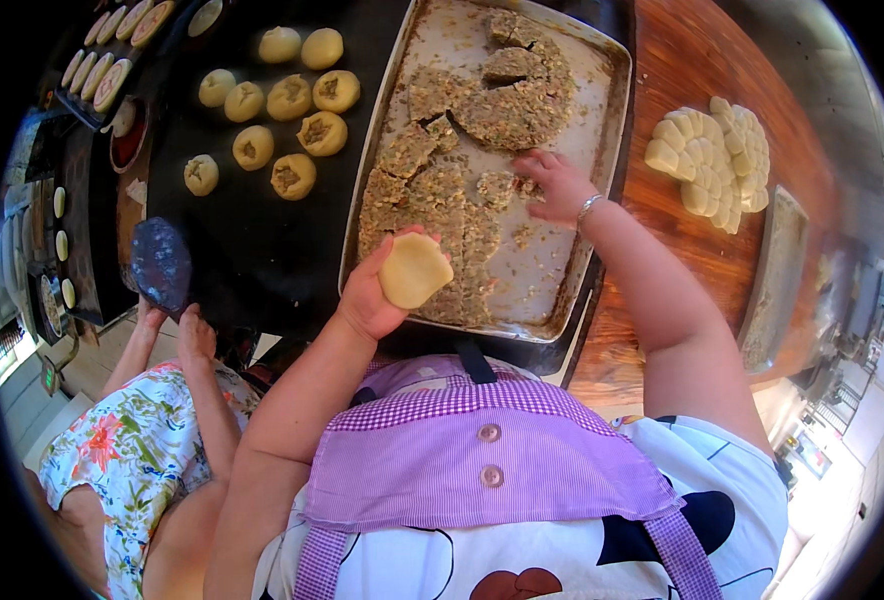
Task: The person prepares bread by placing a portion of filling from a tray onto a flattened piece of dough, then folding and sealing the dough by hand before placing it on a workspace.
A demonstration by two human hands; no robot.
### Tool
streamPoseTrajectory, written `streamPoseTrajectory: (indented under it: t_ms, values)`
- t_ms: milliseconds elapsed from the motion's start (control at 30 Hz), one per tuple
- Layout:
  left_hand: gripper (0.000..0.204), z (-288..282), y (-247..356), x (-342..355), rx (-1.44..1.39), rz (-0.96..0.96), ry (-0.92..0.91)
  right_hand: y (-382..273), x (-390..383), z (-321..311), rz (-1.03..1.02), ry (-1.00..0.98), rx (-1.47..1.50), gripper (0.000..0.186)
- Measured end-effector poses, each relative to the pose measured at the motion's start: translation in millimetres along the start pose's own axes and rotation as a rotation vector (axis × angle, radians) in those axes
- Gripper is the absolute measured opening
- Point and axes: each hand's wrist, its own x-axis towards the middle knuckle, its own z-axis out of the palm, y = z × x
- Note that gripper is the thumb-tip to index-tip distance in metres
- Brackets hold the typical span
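My left hand [367, 303] holds a flat, pale round of dough [415, 271] over the near left part of a metal tray [584, 95]. Across the tray lies a coarse, crumbly brown filling [517, 105], broken into slabs and loose bits. My right hand [559, 187], with a bracelet at the wrist, reaches down onto the tray's right half. Its fingers are apart, the tips beside a small lump of filling [496, 188]. Whether they touch loose crumbs there is hard to make out.
On the black surface to the left sit several dough balls [290, 98], some with filling showing. A pile of dough pieces [707, 160] lies on the wooden table [622, 345] at right. Another person's hands [194, 332] are at the left, near a dark blue speckled object [160, 262].
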Motion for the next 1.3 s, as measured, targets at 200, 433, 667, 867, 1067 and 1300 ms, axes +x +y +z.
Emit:
streamPoseTrajectory:
  t_ms: [200,433,667,867,1067,1300]
  values:
    - [0.046,7,-7,5,0.006,0.015,-0.039,2,-21,48,0.004,0.227,0.090,0.050]
    - [0.047,0,-13,6,0.066,0.010,-0.049,-30,-30,50,0.112,0.684,0.034,0.023]
    - [0.047,8,-22,14,0.097,-0.007,-0.038,5,-34,92,-0.061,0.484,0.100,0.034]
    - [0.045,6,-24,13,0.104,-0.010,0.001,-34,-52,73,0.318,0.770,0.245,0.056]
    - [0.045,1,-27,16,0.114,-0.013,-0.030,-25,-39,92,0.205,0.676,0.011,0.042]
    - [0.047,14,-31,19,0.109,-0.017,-0.022,-9,-30,102,0.131,0.652,-0.076,0.026]
